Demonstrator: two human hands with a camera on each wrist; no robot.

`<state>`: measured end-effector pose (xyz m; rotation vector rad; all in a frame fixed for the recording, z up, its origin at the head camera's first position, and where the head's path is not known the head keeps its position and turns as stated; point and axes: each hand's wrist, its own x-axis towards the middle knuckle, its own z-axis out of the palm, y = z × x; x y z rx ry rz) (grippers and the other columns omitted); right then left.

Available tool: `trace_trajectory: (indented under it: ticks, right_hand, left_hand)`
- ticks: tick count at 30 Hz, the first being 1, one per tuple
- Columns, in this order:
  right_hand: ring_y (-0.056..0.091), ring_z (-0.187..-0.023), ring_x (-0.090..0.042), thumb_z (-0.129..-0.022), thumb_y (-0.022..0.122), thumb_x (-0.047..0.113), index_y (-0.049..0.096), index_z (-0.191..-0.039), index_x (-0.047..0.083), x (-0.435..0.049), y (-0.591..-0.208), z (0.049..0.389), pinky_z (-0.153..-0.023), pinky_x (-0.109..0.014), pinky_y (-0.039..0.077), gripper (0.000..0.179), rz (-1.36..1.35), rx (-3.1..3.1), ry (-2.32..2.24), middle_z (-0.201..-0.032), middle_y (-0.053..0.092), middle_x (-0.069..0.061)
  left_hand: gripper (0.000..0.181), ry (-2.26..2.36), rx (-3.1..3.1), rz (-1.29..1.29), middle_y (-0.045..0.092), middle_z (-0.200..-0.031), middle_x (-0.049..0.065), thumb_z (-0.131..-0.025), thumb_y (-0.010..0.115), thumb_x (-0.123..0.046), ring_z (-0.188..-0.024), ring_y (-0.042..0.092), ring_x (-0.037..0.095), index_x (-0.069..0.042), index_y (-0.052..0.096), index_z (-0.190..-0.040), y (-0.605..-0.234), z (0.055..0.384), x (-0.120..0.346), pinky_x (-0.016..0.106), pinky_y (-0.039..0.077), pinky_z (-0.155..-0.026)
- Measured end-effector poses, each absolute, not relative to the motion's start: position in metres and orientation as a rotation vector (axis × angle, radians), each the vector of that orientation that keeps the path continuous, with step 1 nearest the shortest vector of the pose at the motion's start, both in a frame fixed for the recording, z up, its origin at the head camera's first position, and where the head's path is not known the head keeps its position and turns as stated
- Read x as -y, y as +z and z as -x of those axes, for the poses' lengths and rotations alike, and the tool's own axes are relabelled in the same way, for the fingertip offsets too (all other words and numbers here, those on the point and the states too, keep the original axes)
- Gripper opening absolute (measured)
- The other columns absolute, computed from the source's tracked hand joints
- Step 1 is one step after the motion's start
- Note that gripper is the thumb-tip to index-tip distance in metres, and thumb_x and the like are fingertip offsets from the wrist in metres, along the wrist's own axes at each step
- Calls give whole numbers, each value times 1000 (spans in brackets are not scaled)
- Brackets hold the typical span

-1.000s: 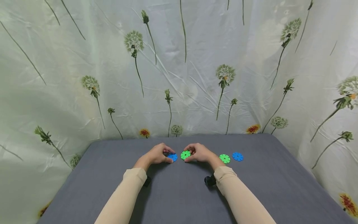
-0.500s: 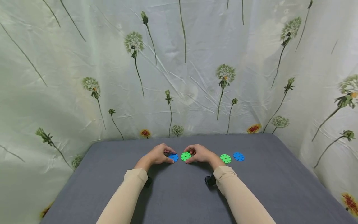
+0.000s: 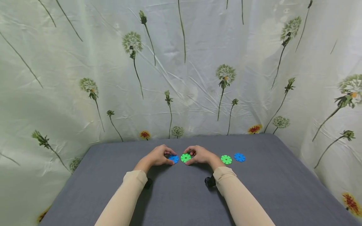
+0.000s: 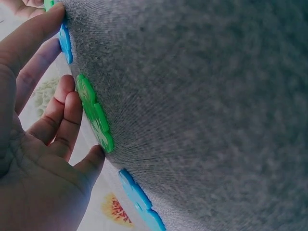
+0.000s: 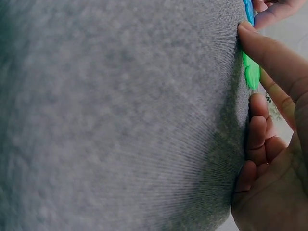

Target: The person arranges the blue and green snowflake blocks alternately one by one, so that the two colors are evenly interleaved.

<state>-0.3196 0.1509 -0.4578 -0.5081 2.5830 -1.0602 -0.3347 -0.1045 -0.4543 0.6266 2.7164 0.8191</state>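
Observation:
In the head view my left hand pinches a flat blue notched disc by opposite edges, thumb at the near side and index finger at the far side. My right hand pinches a green notched disc the same way. These two discs lie side by side with a narrow gap of tabletop between them. In the left wrist view another green disc lies by the curled little fingers, with another blue disc beyond it; the left hand mostly hides both in the head view.
Right of the right hand lie a green disc and a blue disc, close together. A grey cloth covers the table. Behind it hangs a pale curtain printed with dandelions. Dark wrist cameras sit beneath the forearms.

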Motion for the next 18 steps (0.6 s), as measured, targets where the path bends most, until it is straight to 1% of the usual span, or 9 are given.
trace_trajectory:
  ticks: [7, 12, 15, 18]
  right_hand:
    - [53, -97, -17, -92, 88, 21, 73, -133, 13, -151, -457, 318, -86, -33, 45, 44, 498, -2591, -1054, -108, 61, -4]
    - [53, -95, -17, -91, 88, 19, 71, -135, 10, -155, -455, 317, -82, -31, 45, 47, 494, -2560, -1113, -109, 63, -5]
    - [55, -93, -17, -93, 86, 17, 69, -137, 6, -159, -451, 317, -79, -30, 46, 49, 495, -2525, -1168, -110, 65, -8]
    - [59, -92, -16, -94, 84, 17, 68, -138, 4, -165, -444, 316, -77, -29, 48, 49, 504, -2513, -1178, -111, 67, -11]
  left_hand:
    - [36, 799, -2744, -631, 64, -120, 4, -89, 91, -27, -115, 64, 25, -26, 82, -124, -454, 332, 105, 51, 53, -106]
    - [36, 794, -2740, -644, 63, -121, 6, -89, 90, -27, -118, 66, 27, -25, 82, -125, -454, 331, 104, 51, 53, -107]
    - [36, 787, -2742, -657, 63, -123, 7, -90, 90, -27, -120, 67, 28, -24, 81, -125, -453, 330, 104, 52, 53, -107]
    - [37, 775, -2749, -672, 64, -124, 7, -90, 89, -27, -119, 67, 27, -24, 81, -126, -453, 330, 105, 51, 53, -107]
